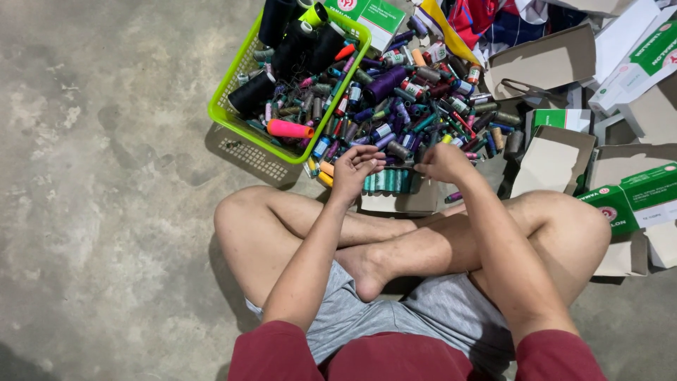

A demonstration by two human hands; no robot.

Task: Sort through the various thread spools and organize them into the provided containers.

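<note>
Sorting step: your left hand [355, 171] curled, contents unclear; right hand [443, 163] closed, grip hidden, over teal spools [388, 182] beside pile [423, 106]. Next: careful, square placement.

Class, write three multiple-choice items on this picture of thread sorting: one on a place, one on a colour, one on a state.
1. Where does the basket stand?
A. on the floor, left of the spool pile
B. on the person's lap
C. on a shelf

2. What colour is the basket?
A. red
B. lime green
C. white

3. What is true of the row of teal spools?
A. scattered loose
B. lined up side by side in an open box
C. stacked upright

Answers: 1 A, it rests on concrete beside the pile. 2 B, its mesh wall is lime green. 3 B, they lie side by side between left hand and right hand.
</note>
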